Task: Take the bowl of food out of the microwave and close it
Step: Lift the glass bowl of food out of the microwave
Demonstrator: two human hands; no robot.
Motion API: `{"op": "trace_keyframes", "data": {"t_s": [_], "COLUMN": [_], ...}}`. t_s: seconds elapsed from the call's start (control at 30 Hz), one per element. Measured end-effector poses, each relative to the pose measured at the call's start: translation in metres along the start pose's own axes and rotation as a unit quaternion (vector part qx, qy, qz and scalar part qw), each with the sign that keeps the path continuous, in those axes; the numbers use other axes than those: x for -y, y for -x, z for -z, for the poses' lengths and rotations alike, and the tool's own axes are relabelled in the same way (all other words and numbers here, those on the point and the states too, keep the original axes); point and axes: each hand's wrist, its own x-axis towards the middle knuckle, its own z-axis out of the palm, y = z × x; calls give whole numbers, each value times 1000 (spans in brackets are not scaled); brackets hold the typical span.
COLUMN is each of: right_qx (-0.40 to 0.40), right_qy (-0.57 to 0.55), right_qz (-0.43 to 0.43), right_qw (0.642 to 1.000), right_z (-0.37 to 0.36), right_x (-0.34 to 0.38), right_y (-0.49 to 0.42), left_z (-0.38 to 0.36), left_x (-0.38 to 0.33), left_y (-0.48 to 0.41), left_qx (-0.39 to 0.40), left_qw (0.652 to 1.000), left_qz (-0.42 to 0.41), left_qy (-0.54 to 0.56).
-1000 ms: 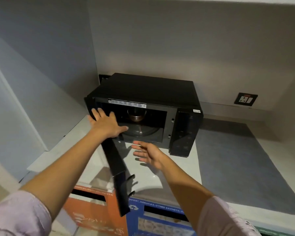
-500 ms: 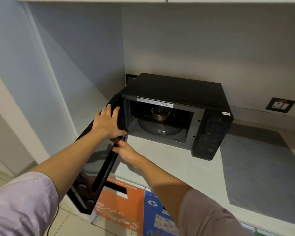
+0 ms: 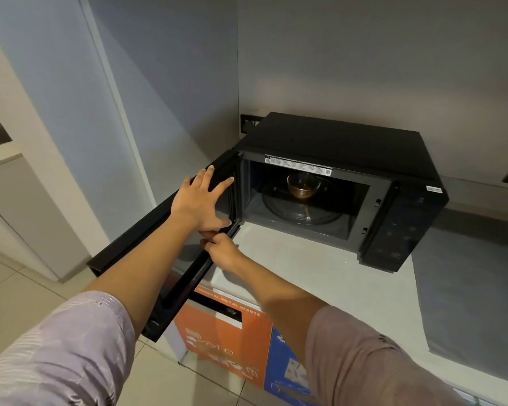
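Microwave door open, glass bowl inside.
Left hand flat on door; right hand fingers grip its lower edge.

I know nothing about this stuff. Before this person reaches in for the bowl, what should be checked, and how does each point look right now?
1. Door open wide enough: ok, the inside of the microwave is fully exposed.
2. Bowl upright and reachable: ok, it sits on the glass tray with nothing in front.
3. A hand free to take it: not ok, the left hand lies flat on the door and the right hand grips the door's lower edge.
4. Bowl cool enough to hold: cannot tell.
5. Space to set it down: ok, bare counter lies before the microwave.
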Motion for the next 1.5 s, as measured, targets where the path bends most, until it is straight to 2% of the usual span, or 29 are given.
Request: {"op": "trace_keyframes", "data": {"t_s": [0.1,0.17,0.27,0.33,0.4,0.47,0.53,0.67,0.8,0.93,1.3,1.5], "right_qx": [9,4,-42,-78,-115,-142,-160,-184,-196,-205,-276,-291], "right_qy": [-5,-7,-28,-54,-67,-70,-94,-126,-139,-153,-161,-163], "right_qz": [10,26,49,56,59,57,51,38,34,24,6,-12], "right_qw": [1000,1000,998,994,989,986,981,974,970,966,947,943], "right_z": [5,12,35,57,80,104,126,165,199,223,275,293], "right_x": [-3,-5,-11,-17,-24,-32,-42,-63,-80,-94,-128,-149], "right_y": [2,4,12,19,27,34,39,43,38,27,-52,-96], "left_z": [-4,-5,-7,-11,-18,-27,-39,-61,-72,-80,-133,-162], "left_x": [0,0,-8,-22,-40,-60,-77,-111,-142,-165,-184,-197], "left_y": [-1,0,-1,-2,-4,-9,-16,-40,-68,-96,-207,-254], "left_qx": [-10,-29,-102,-163,-191,-185,-166,-101,-80,-67,-57,-80], "left_qw": [1000,999,994,985,976,965,936,839,757,698,619,606], "left_qz": [-2,7,10,-21,-59,-62,-28,61,99,121,141,100], "left_qy": [-14,16,41,46,84,177,309,532,641,702,770,785]}}
